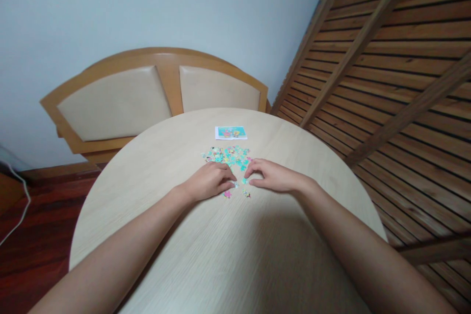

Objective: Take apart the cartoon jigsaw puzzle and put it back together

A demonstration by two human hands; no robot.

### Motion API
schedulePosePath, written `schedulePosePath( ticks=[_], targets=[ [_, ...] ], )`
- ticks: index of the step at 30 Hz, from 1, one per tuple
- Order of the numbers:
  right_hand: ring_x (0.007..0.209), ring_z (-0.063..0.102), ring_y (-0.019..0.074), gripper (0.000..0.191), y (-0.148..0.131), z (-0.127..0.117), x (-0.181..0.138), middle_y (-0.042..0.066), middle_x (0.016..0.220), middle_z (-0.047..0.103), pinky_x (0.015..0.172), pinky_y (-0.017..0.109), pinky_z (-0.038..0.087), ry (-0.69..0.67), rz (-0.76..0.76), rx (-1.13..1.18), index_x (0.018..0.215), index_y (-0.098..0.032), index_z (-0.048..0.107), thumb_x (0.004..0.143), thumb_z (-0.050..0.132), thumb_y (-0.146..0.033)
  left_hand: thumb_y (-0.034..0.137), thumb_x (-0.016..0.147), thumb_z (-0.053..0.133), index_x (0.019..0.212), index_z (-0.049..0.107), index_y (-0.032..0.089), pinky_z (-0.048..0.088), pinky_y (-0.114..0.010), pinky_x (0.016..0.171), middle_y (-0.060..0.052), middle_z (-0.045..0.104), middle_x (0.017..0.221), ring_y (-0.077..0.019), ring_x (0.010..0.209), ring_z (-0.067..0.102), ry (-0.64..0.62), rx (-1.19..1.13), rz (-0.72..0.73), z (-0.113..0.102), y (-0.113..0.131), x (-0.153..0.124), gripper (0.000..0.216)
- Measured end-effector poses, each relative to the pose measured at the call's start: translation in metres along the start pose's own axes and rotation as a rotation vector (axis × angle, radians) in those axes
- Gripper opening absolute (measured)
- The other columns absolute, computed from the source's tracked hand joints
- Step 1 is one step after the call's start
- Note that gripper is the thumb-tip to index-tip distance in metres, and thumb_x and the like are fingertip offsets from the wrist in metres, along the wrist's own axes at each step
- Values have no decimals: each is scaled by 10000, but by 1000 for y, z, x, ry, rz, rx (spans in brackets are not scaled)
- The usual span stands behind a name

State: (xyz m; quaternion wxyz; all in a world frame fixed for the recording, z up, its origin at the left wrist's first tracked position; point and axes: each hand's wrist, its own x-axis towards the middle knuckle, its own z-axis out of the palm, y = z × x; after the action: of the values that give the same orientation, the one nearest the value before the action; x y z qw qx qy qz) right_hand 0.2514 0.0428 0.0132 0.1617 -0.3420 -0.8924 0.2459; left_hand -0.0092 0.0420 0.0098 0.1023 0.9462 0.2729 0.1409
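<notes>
A heap of small turquoise, pink and yellow jigsaw pieces (pixel 228 155) lies on a round pale wooden table (pixel 221 250). My left hand (pixel 209 181) rests at the heap's near edge, fingers curled and pinching a small piece. My right hand (pixel 272 176) lies beside it, fingers bent with the tips on the table among the pieces. Two loose pieces (pixel 235 193) sit just in front of both hands. A small reference picture card (pixel 230 132) lies flat behind the heap.
A wooden bench back with two beige padded panels (pixel 154 95) stands behind the table against a pale blue wall. A slatted wooden frame (pixel 390 73) leans at the right. A white cable (pixel 20 191) hangs at the left over a dark red floor.
</notes>
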Motion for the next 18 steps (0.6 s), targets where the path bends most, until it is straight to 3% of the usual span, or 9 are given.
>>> schedulePosePath(
  ticks=[10,18],
  targets=[
    [1016,626,224,104,5,6,1,60,1021,675,962,371,470,63,18,-33,947,-197,720,844,705,-206,256,996,595,997,759,196,497,-315,830,-62,728,965,-198,891,677,4,-34,6,-2,1,1,175],
    [995,616,213,146,2,8,3,44,997,669,948,358,467,87,-28,-39,897,-197,692,777,709,-116,251,987,610,1021,754,193,501,-323,848,-67,729,978,-211,920,679,4,-22,-2,0,1,2,158]
  ],
)
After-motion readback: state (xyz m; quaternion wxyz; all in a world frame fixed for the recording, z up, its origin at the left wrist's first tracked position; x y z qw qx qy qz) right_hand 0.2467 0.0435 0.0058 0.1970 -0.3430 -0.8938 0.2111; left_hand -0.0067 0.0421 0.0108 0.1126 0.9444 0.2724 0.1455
